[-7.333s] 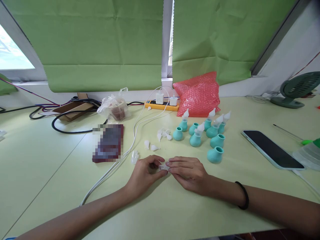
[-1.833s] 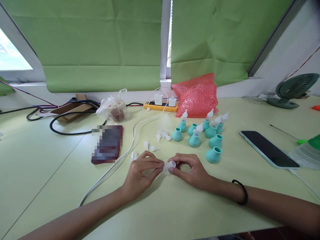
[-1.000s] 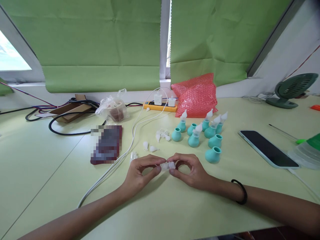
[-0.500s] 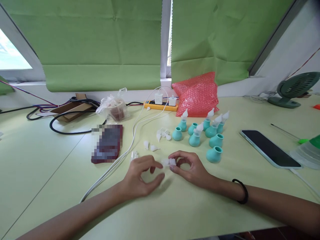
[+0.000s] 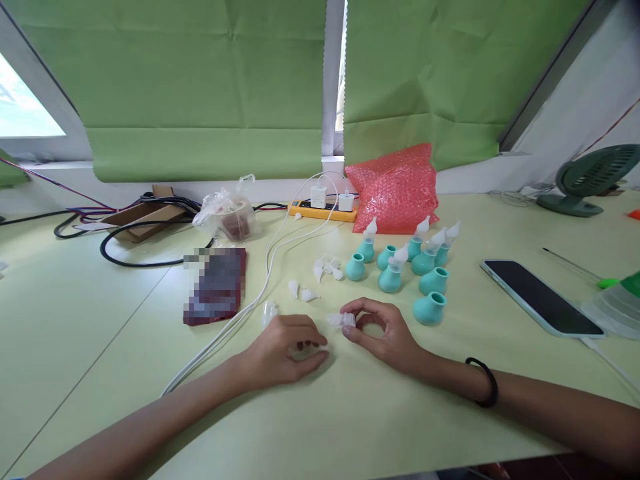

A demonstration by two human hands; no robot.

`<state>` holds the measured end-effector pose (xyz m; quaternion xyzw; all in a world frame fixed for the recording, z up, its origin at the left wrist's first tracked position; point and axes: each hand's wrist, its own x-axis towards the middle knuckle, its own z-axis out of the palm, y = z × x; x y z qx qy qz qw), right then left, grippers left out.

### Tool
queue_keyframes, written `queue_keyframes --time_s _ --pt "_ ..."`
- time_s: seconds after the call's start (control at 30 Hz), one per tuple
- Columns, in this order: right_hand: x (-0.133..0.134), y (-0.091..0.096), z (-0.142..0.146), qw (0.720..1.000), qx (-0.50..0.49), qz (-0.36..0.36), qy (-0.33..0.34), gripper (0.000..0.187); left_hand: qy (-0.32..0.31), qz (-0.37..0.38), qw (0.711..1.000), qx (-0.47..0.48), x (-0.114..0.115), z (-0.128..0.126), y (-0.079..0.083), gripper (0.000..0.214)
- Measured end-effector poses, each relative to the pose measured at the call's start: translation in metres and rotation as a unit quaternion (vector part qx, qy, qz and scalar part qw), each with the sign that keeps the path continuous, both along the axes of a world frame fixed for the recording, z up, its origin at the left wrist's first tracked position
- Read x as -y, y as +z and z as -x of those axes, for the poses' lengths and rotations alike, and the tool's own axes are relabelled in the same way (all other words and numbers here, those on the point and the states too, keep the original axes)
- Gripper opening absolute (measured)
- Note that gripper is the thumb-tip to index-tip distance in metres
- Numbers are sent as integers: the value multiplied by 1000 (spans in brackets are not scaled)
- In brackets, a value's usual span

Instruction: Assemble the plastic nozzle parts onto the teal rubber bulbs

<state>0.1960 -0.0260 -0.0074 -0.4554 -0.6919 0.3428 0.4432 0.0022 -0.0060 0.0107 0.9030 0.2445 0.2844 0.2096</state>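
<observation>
Between the thumb and fingers of my right hand (image 5: 383, 333) is a clear plastic connector (image 5: 338, 320), lying sideways just above or on the table. My left hand (image 5: 287, 347) is closed in a pinch to its left. A small whitish piece (image 5: 324, 347) shows at its fingertips, mostly hidden, its kind unclear. Beyond the left hand lie another clear plastic connector (image 5: 269, 312) and two white soft tips (image 5: 307, 295). A little pile of white tips (image 5: 327, 268) sits farther back. Several teal rubber bulbs (image 5: 430, 309) stand to the right, some topped with clear connectors and white tips (image 5: 401, 256).
White cables (image 5: 250, 307) cross the table left of my hands, near a dark red pixelated item (image 5: 217, 287). At the back are a yellow power strip (image 5: 323, 212) and a pink bubble-wrap bag (image 5: 395, 190). A phone (image 5: 543, 297) and a fan (image 5: 590, 177) are at right.
My left thumb and fingers have come together from a wider gap, with a small whitish piece now showing between them. My right hand keeps hold of the clear connector, almost unmoved.
</observation>
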Motion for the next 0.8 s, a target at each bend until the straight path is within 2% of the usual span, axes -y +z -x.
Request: queue_keyframes --time_s 0.13,0.4,0.5,0.63,0.7,0.8 --pt "0 1 0 999 40 -8 28 14 80 30 989 117 0 -2 -1 10" --pt "0 0 1 995 75 -28 56 17 88 131 977 141 3 -5 -6 10" --pt "0 0 1 995 74 -25 54 16 114 221 953 174 1 -6 -6 7" --pt "0 0 1 994 83 -22 62 15 155 354 896 218 -2 -6 -4 8" --pt "0 1 1 993 91 -22 69 15 164 381 882 221 -3 -6 -4 9" --pt "0 1 1 993 94 -24 75 15 159 395 877 223 -3 -7 -5 11"
